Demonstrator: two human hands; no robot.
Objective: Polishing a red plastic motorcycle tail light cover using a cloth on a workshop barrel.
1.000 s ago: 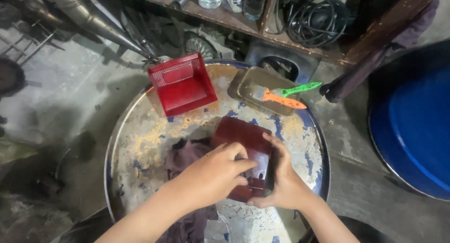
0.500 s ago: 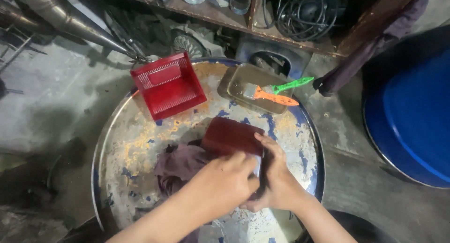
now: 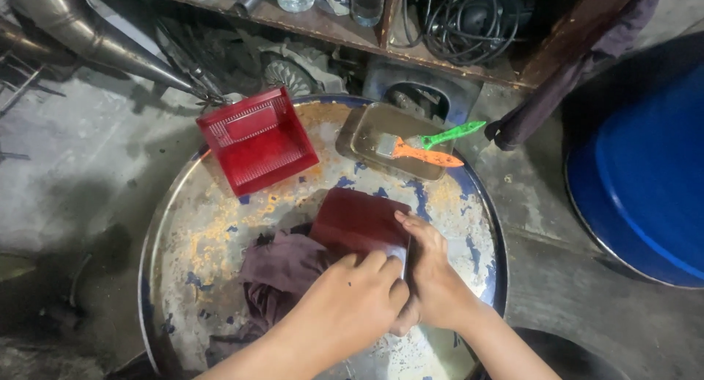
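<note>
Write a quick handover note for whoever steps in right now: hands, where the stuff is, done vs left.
Left hand: closed over the near edge of the dark red flat piece, pressing on it beside the purple rag.
Right hand: steadies that piece's right edge, fingers along its side.
Both work on the rusty drum top.
Farther back: red plastic basket, upright and apart from the hands; metal tray with two brushes, orange-handled and green-handled, lying across it.
Done: cannot tell how much of the piece is worked.
Left: basket, tray and brushes lie untouched.
</note>
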